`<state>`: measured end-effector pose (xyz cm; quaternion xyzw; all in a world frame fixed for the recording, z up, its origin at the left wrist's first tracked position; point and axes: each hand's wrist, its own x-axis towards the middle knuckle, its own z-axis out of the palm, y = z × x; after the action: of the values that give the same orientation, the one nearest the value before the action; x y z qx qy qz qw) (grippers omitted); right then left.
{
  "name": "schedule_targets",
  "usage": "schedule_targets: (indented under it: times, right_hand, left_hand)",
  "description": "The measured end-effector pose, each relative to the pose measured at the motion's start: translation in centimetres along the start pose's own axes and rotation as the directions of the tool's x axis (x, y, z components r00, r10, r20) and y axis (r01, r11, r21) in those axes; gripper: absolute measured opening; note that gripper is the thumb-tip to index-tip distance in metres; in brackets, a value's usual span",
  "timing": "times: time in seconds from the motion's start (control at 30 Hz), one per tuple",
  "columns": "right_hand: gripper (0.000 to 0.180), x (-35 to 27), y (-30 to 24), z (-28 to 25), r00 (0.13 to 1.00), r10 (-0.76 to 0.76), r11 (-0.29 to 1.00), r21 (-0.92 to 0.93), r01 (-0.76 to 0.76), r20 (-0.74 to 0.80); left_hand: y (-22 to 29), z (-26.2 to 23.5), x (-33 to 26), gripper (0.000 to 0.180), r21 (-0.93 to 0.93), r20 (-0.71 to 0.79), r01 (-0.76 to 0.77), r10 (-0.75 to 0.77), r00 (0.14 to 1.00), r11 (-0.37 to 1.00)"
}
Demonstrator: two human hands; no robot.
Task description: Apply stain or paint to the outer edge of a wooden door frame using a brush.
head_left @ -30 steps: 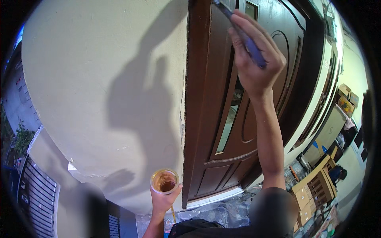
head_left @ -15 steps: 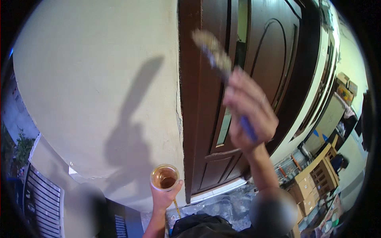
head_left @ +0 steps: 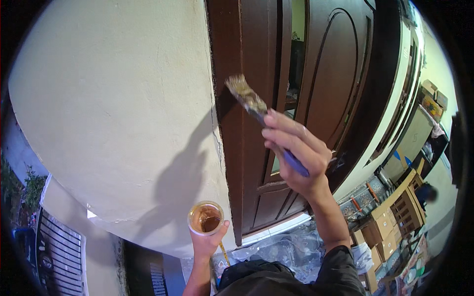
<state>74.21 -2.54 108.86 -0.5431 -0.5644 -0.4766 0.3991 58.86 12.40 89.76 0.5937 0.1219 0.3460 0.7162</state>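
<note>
Dark brown door frame (head_left: 232, 123); right hand (head_left: 296, 153) gripping blue-handled, stain-caked brush (head_left: 247, 96), left hand (head_left: 210, 241) around amber-filled cup (head_left: 205, 218).

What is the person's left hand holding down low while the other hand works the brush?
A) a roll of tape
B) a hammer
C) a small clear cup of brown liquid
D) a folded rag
C: the left hand grips a small clear cup with brown liquid inside, while the right hand raises the brush near the dark door frame.
</note>
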Motion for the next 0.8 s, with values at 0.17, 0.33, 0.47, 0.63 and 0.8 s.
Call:
schedule_targets:
  times: [0.17,0.33,0.47,0.63,0.8]
  right_hand:
    - [0.028,2.4,0.5,-0.8,0.993,-0.062,0.998,-0.011,0.061,-0.101]
    - [0.022,7.0,2.7,0.4,0.967,-0.187,0.981,-0.087,0.174,-0.175]
    - [0.026,6.3,3.6,1.7,0.959,-0.275,0.955,-0.128,0.266,-0.063]
    - [0.027,-0.6,2.3,1.5,0.979,-0.15,0.989,0.017,0.149,0.138]
    - [0.023,-5.4,-1.0,0.7,0.958,-0.053,0.993,0.118,0.021,0.28]
  left_hand:
    - [0.0,0.8,0.4,0.041,0.033,0.041,-0.01,0.009,0.999,0.999]
    - [-0.1,0.5,0.1,0.043,0.014,0.042,-0.028,0.027,0.999,1.0]
    - [-0.4,-0.7,0.4,0.044,0.035,0.04,-0.006,0.005,0.999,0.999]
    - [-0.1,-2.0,0.5,0.043,0.083,0.002,-0.014,0.013,1.0,0.996]
    - [0.1,-2.1,0.5,0.042,0.073,0.007,-0.032,0.031,0.999,0.997]
